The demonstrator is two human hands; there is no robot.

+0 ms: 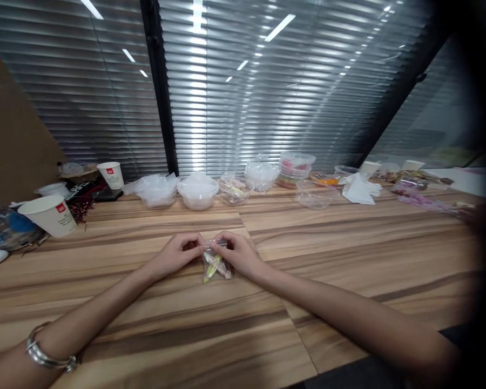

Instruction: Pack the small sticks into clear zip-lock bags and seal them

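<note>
A small clear zip bag (217, 268) with yellow, pale blue and pinkish pieces inside lies at the middle of the table, its top edge towards the window. My left hand (183, 250) pinches the left end of that top edge between thumb and index finger. On the right end, my right hand (238, 254) pinches the same strip, thumb on top. Both hands are closed, and the two thumbs sit close together. What the pieces in the bag are, I cannot tell.
Along the window stand plastic bowls (198, 192), a bowl of wrapped pieces (235, 190), a stack of tubs (295, 167) and a crumpled tissue (360, 189). Paper cups (51, 216), a phone (108, 194) and plastic wrapping (8, 224) are at left. Pink wrapping (425, 201) lies at right.
</note>
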